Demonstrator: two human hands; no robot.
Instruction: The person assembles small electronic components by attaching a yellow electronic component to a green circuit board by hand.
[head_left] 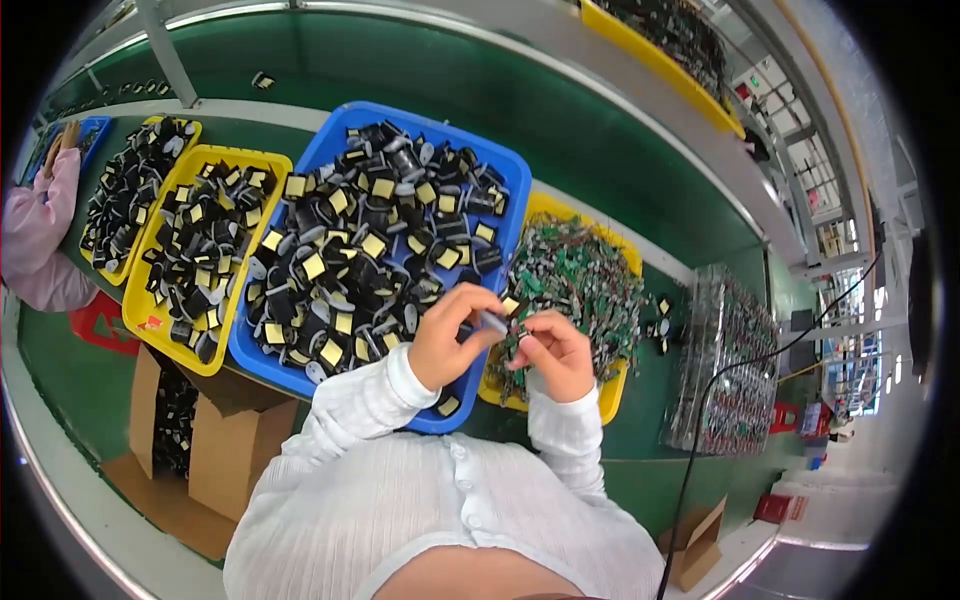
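1. Head view shows your left hand (450, 340) and right hand (558, 352) raised close together over the near edge of the green workbench (620, 170), both in white sleeves.
2. Your left hand pinches a small grey part (494, 321) between thumb and fingertips; the grip is narrow and closed on it.
3. Your right hand curls its fingers near that same part, holding something small and dark; what it is I cannot tell, as it is too small to make out.
4. The grey part sits between your two hands, above the gap where the blue tray (300, 375) meets the yellow tray (612, 392).
5. The blue tray is heaped with black components bearing yellow tape; the yellow tray to its right holds green circuit boards.
6. Two more yellow bins (140, 320) of black parts lie to your left, and an open cardboard box (215, 450) stands below them.
7. Another person's pink sleeve (35, 240) shows at the far left.
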